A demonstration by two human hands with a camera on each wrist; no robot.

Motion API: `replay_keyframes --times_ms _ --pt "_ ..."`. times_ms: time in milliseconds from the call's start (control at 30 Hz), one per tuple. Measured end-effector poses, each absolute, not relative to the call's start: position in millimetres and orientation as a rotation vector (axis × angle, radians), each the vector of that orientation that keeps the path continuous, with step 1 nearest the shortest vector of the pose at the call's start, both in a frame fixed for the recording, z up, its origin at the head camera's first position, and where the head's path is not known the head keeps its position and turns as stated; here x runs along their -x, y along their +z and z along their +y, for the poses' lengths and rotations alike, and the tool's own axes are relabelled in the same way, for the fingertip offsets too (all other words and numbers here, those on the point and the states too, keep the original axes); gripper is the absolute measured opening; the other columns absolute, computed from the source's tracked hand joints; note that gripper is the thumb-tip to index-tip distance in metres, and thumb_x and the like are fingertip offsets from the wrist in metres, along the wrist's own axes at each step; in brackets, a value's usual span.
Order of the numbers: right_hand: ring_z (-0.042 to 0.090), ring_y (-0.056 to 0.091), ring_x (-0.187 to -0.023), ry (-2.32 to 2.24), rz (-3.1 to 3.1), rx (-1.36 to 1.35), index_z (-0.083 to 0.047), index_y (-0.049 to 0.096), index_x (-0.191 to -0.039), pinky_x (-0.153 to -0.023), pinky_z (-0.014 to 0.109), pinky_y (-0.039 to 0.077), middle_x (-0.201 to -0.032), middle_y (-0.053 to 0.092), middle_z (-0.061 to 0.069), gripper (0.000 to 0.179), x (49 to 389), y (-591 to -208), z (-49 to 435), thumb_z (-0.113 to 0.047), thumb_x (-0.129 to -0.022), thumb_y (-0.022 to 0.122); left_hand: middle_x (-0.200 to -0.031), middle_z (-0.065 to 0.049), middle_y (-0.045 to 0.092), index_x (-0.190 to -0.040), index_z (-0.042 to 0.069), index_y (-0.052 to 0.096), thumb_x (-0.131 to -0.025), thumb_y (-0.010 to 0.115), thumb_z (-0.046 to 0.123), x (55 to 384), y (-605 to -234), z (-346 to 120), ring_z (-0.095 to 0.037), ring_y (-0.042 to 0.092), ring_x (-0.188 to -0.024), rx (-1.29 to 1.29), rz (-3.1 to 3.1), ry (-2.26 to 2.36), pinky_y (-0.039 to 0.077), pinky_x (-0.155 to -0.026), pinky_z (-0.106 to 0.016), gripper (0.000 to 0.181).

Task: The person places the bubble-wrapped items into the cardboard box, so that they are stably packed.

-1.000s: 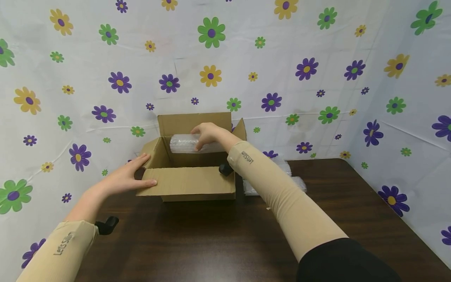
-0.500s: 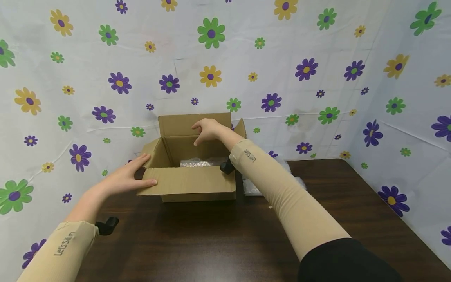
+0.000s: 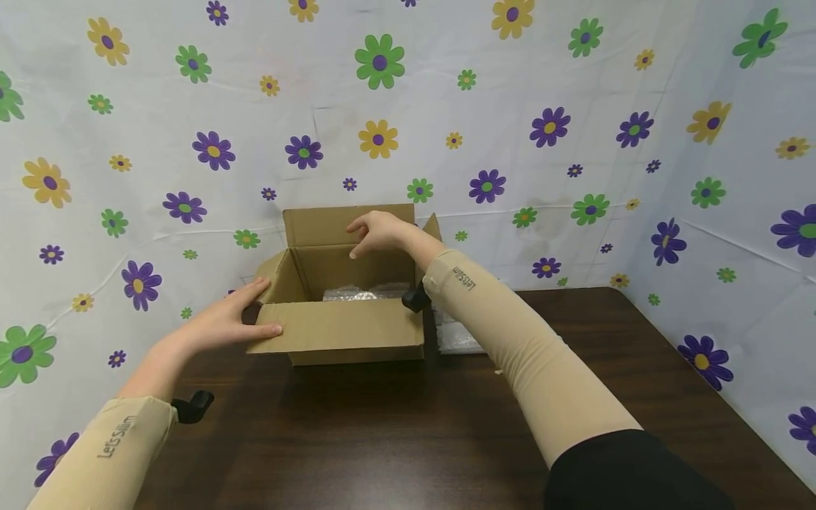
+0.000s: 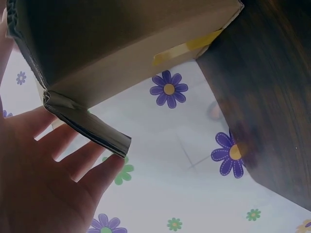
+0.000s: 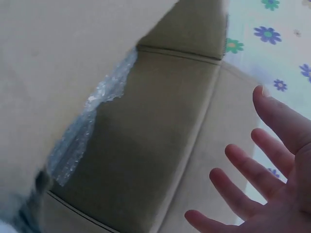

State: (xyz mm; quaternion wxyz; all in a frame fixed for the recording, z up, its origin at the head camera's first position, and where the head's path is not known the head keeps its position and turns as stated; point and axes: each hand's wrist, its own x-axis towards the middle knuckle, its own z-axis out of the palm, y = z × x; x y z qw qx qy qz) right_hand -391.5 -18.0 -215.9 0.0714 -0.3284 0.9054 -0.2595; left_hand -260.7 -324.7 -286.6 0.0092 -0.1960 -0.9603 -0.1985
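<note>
An open cardboard box (image 3: 344, 327) stands on the table with its flaps folded out. Inside it lies a bubble-wrapped item (image 3: 360, 292), partly hidden behind the front flap; the right wrist view shows its bubble wrap (image 5: 77, 141) too. My left hand (image 3: 219, 327) rests at the box's left corner, thumb on the front flap and fingers against the side flap (image 4: 90, 127). Above the box, near the back flap (image 3: 319, 227), is my right hand (image 3: 385, 232), holding nothing. Its fingers are spread and loosely bent in the right wrist view.
More bubble-wrapped material (image 3: 455, 336) lies right of the box, partly hidden by my right forearm. The dark wooden table (image 3: 395, 432) reaches back to a flower-patterned sheet (image 3: 268, 127) hanging behind it. Yellow tape (image 4: 187, 47) sits on the box's side.
My right hand has let go of the bubble-wrapped item, which dropped from the box's upper opening to lower inside. The right hand stays over the box; the left hand has kept its place.
</note>
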Motion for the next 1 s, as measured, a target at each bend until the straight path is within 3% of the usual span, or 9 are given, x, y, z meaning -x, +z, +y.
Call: replay_keyframes --times_ms 367,667,1000 --pt "0.019 0.052 -0.121 -0.933 2.605 1.078 -0.018 0.05 -0.142 -0.098 0.031 0.044 -0.129 0.058 0.007 0.06 370.4 -194.1 7.4 -0.026 -0.088 0.073 -0.155 -0.03 0.017 -0.152 -0.003 0.022 -0.083 0.073 0.049 259.8 -286.3 -322.7 -0.05 0.017 -0.14 0.62 -2.993 -0.621 0.02 -0.107 -0.067 0.1" --pt "0.019 0.058 -0.116 -1.133 2.518 1.143 -0.018 0.051 -0.142 -0.097 0.033 0.047 -0.128 0.06 0.005 0.06 355.9 -184.3 45.8 -0.026 -0.087 0.074 -0.154 -0.032 0.018 -0.151 -0.005 0.022 -0.083 0.073 0.047 260.2 -286.8 -321.2 -0.051 0.017 -0.139 0.642 -2.983 -0.635 0.02 -0.107 -0.066 0.099" --pt "0.02 0.055 -0.119 -1.183 2.559 1.147 -0.016 0.049 -0.144 -0.098 0.043 0.046 -0.128 0.061 0.005 0.058 325.6 -185.1 98.8 -0.027 -0.091 0.069 -0.154 -0.031 0.018 -0.152 -0.003 0.02 -0.085 0.072 0.044 260.1 -287.1 -325.1 -0.051 0.017 -0.139 0.647 -2.99 -0.691 0.02 -0.106 -0.067 0.097"
